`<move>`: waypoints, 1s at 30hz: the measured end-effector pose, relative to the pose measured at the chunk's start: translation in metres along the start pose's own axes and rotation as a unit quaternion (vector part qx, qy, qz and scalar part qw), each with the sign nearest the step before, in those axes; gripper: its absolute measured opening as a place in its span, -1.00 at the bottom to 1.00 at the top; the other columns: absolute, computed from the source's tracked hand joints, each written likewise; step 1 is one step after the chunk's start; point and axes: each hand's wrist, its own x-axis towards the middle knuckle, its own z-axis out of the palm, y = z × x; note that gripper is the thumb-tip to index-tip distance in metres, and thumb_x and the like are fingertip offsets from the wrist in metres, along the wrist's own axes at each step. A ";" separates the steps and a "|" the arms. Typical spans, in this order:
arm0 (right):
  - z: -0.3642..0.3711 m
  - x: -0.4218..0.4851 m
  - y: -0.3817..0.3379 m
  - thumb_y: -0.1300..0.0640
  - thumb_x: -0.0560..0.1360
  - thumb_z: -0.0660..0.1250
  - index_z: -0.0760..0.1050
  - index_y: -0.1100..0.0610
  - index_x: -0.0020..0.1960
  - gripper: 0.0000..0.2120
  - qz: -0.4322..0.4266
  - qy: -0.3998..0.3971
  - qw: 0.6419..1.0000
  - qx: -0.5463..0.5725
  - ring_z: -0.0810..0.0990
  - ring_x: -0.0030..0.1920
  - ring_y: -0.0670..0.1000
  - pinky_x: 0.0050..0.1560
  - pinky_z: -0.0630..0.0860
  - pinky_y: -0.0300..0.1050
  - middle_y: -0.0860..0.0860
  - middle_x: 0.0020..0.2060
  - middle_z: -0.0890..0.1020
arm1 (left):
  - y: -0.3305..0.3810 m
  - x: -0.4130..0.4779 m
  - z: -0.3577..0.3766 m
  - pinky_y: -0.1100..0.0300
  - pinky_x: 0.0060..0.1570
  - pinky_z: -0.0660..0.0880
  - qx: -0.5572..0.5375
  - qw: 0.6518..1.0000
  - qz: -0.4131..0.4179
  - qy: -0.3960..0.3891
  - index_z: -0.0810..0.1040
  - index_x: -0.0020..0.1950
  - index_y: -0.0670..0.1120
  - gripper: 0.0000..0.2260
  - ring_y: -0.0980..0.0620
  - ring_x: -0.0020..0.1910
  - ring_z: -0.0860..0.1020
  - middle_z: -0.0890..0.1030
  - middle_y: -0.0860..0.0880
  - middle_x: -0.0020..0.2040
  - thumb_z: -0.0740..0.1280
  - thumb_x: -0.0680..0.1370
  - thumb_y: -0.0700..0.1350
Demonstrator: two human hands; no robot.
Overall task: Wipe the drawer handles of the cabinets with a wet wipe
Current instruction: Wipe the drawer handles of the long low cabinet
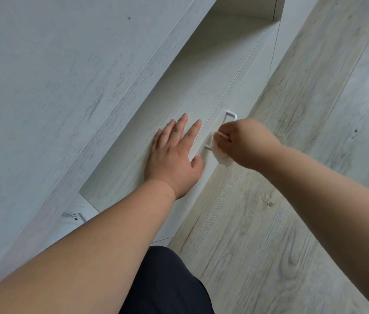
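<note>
The person's right hand (244, 143) is curled into a fist round a white wet wipe (222, 156), and it holds the wipe against the bar of a white drawer handle (230, 114). The wipe covers the middle and lower part of the bar. The upper rounded corner of the handle shows above the knuckles, and the lower leg shows just left of the wipe. A loose fold of the wipe hangs out below the fist.

The handle sits on a narrow pale wood-grain drawer front (242, 87), which runs up and to the right beside a thin seam. The left hand (174, 155) lies flat and open just left of that seam, on the recessed cabinet panel (156, 105). Its fingers are straight and slightly spread, and its thumb reaches toward the strip that bears the handle. It holds nothing. The two hands are near each other but do not touch.

A wider panel of the same pale grain (43, 87) fills the left of the view, with a small dark printed mark (75, 216) near its lower edge. A light wood-look floor (292, 223) lies to the right, under the right forearm. Dark trousers (167, 282) show at the bottom between the two forearms.
</note>
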 end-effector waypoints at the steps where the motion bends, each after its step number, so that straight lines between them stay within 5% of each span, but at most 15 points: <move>1: -0.004 0.004 0.001 0.08 0.61 0.26 0.45 0.23 -0.30 -0.66 0.017 0.009 1.000 -0.001 0.37 -0.45 0.03 -0.40 0.26 -0.11 0.10 -0.46 0.46 | 0.001 0.000 -0.001 -0.03 0.65 -0.17 0.007 1.000 0.000 -0.003 -0.11 0.69 0.24 -0.32 0.06 0.68 -0.17 -0.14 0.11 0.71 0.12 0.62 0.10; 8: -0.015 0.002 0.008 0.06 0.60 0.33 0.57 -0.09 0.06 -0.91 0.084 0.012 0.969 0.234 0.53 -0.45 -0.17 -0.43 0.47 -0.24 -0.16 -0.44 0.60 | 0.016 0.021 -0.008 -0.02 0.64 -0.05 -0.083 0.995 -0.051 0.008 0.00 0.67 0.29 -0.38 0.04 0.64 -0.05 0.01 0.17 0.69 0.19 0.64 0.12; 13: -0.010 0.004 0.008 0.18 0.59 0.31 0.66 -0.01 -0.02 -0.83 0.106 0.019 0.949 0.298 0.43 -0.50 -0.18 -0.45 0.39 -0.31 -0.15 -0.50 0.50 | 0.020 0.042 -0.005 -0.03 0.65 -0.16 -0.032 0.999 -0.014 0.002 -0.02 0.68 0.27 -0.39 0.08 0.67 -0.15 -0.11 0.14 0.71 0.14 0.65 0.16; 18: -0.014 0.005 0.012 0.21 0.63 0.22 0.66 -0.01 0.02 -0.74 0.079 -0.004 0.960 0.268 0.62 -0.30 -0.25 -0.32 0.46 -0.44 -0.18 -0.31 0.68 | 0.017 0.040 -0.005 -0.03 0.65 -0.14 -0.043 0.999 -0.008 0.008 0.01 0.67 0.27 -0.36 0.09 0.67 -0.15 -0.08 0.14 0.71 0.04 0.58 0.20; 21: -0.020 0.009 0.017 0.13 0.65 0.20 0.65 -0.09 0.07 -0.74 0.029 -0.073 0.984 0.159 0.62 -0.19 -0.25 -0.28 0.46 -0.42 -0.18 -0.21 0.67 | 0.017 0.040 -0.004 -0.02 0.65 -0.15 -0.041 0.999 -0.008 0.014 0.02 0.67 0.27 -0.36 0.08 0.67 -0.14 -0.08 0.15 0.71 0.04 0.57 0.21; 24: -0.029 0.014 0.020 0.06 0.65 0.20 0.61 -0.14 0.10 -0.78 -0.027 -0.137 0.989 0.048 0.60 -0.28 -0.17 -0.30 0.47 -0.28 -0.17 -0.24 0.63 | 0.017 0.040 -0.004 0.01 0.65 -0.17 -0.043 0.999 -0.008 0.018 0.03 0.67 0.27 -0.37 0.09 0.67 -0.13 -0.07 0.15 0.71 0.05 0.58 0.21; 30: -0.048 0.035 0.030 -0.01 0.68 0.26 0.65 -0.14 0.09 -0.82 -0.057 -0.204 0.977 0.033 0.60 -0.39 -0.10 -0.34 0.56 -0.23 -0.14 -0.18 0.66 | 0.017 0.039 -0.003 0.03 0.65 -0.18 -0.049 0.998 -0.012 0.023 0.05 0.67 0.27 -0.37 0.08 0.67 -0.12 -0.06 0.17 0.71 0.05 0.57 0.20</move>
